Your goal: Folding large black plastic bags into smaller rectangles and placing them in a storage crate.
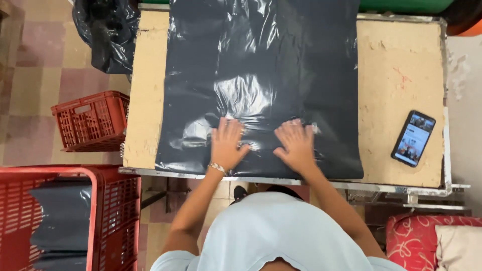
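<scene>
A large black plastic sheet [261, 60] lies spread flat over a worn wooden table [396, 75]. My left hand [227, 143] presses palm-down on the sheet near the table's front edge, fingers spread, with a bracelet at the wrist. My right hand [296, 143] lies flat beside it on the same sheet, fingers apart, a ring on one finger. Neither hand grips anything. The plastic is shiny and wrinkled just beyond my fingertips.
A smartphone [413, 138] with a lit screen rests at the table's right side. A small red crate [90, 120] stands on the floor at left; a bigger red crate [108, 200] holding folded dark plastic is at lower left. A black bag [108, 32] hangs at upper left. A red patterned cushion [422, 241] is at lower right.
</scene>
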